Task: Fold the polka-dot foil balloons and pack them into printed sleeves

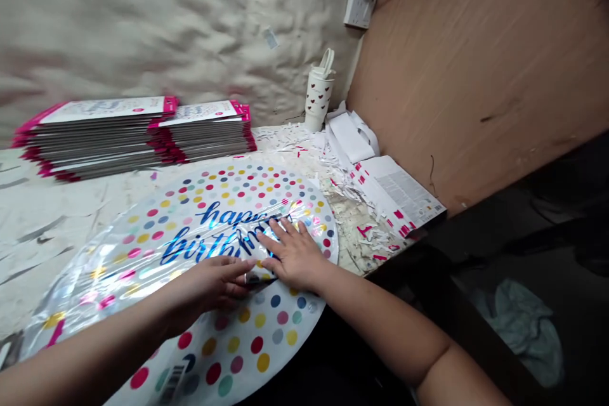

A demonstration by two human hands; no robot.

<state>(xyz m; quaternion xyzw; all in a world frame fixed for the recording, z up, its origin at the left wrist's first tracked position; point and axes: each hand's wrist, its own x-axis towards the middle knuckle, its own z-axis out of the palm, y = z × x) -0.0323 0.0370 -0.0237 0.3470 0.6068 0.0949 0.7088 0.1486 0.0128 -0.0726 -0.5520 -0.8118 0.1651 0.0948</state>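
Observation:
A flat round foil balloon [223, 203], white with coloured dots and blue "happy birthday" lettering, lies on the table in front of me. My right hand [292, 254] lies flat on its middle, fingers stretched out over a fold of the foil. My left hand [216, 282] is beside it, its fingers pinched on the folded edge of the balloon. A clear, shiny layer [71, 285] covers the balloon's left part.
Two stacks of flat pink-edged packets [95, 136] stand at the back left. A white cup with hearts [318, 98] is in the corner. Paper scraps [352, 222] and printed cards [399, 193] litter the right side. A brown board [476, 76] walls the right.

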